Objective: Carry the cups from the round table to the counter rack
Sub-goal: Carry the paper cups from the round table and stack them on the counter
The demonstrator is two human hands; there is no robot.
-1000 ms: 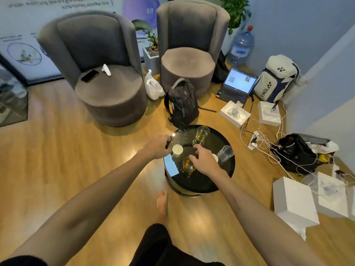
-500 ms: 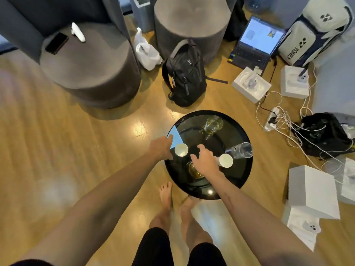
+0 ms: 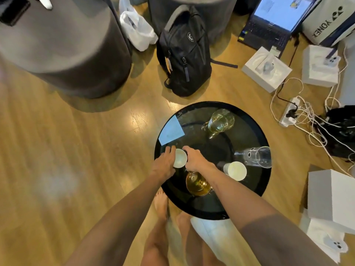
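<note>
White cup: small white cup (image 3: 180,158) stands upright on the round table (image 3: 257,135), toward its left rim; my guess is it goes first because it is nearest the person.
Left hand: left hand (image 3: 164,163) presses against that cup's left side, fingers curled round the wall.
Right hand: right hand (image 3: 195,159) touches the cup's right side with fingers bent over; whether it grips the cup or only steadies it I cannot tell.
Amber cup: glass cup of amber liquid (image 3: 197,184) sits just near-side of the white cup, under the right forearm, so a lift should probably go straight up.
Second white cup: another white cup (image 3: 235,170) stands right of the white cup, with a clear glass (image 3: 256,156) just beyond it.
Far mug: glass mug (image 3: 220,121) stands well apart, toward the far rim.
Counter rack: not in view.
</note>
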